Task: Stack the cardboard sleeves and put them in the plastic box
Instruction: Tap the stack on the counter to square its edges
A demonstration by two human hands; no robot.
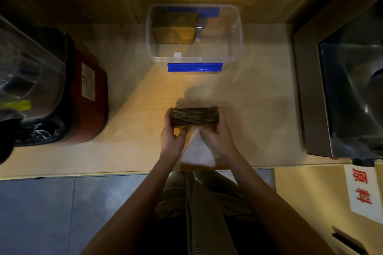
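Stack of cardboard sleeves (194, 116): one compact bundle, flattened sleeves pressed edge-up, held above the near part of the wooden counter (259, 109), between the person and the box. Left hand (173, 130): cupped against the left end of the bundle, thumb tucked under its near edge, fingers wrapped round the far side. Right hand (216, 130): mirrored on the right end, palm pressed inward; the two hands squeeze the bundle between them, neither spread nor empty. Clear plastic box (238, 33): open, lid off, standing at the back of the counter against the wall, well apart from the bundle; blue latch (194, 67) on its near side hanging open, a second blue one (193, 11) at the far side. Contents of box: one block of cardboard sleeves (175, 29) already lodged in the left rear part; the right part looks bare. Blender in its dark-red housing (87, 93): left of the work area, not involved. Steel sink unit (342, 89): right, not involved. Progress, as judged: stacking appears finished for this bundle, squared and gripped; remaining is the carry forward over the near rim and the setting down beside the lodged block. No loose sleeves visible on the counter, so this may be the last load, though that cannot be confirmed
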